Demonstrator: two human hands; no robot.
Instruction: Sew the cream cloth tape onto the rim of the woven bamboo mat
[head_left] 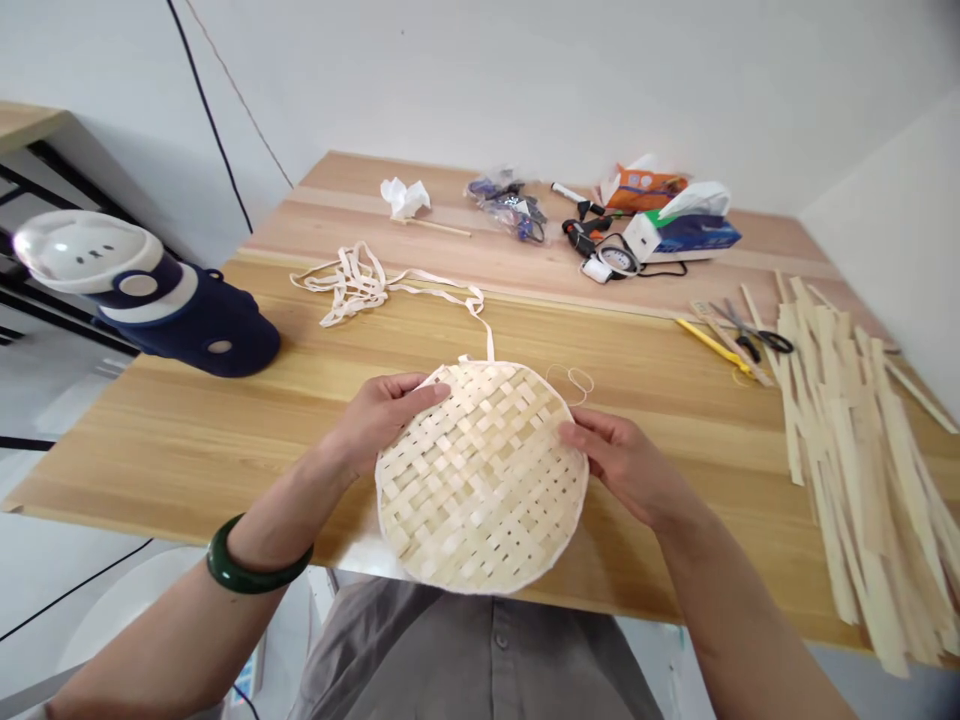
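A round woven bamboo mat (pixel 480 480) with a pale cloth edging is held up over the front edge of the table. My left hand (pixel 390 415) pinches its upper left rim, thumb on top and fingers underneath. At the right rim, my right hand (pixel 619 450) grips it the same way; its fingers behind the mat are hidden. From the top of the mat, a cream ribbon (pixel 435 285) runs back to a loose heap on the table. A thin thread (pixel 581 380) loops out near the upper right rim.
Bamboo strips (pixel 855 450) are piled at right, beside scissors (pixel 750 330) and a yellow tool (pixel 712 347). A navy bottle (pixel 202 310) stands left. Behind lie crumpled tissue (pixel 405 198), bagged items (pixel 514 205), a glue gun (pixel 589 235) and a tissue pack (pixel 682 235).
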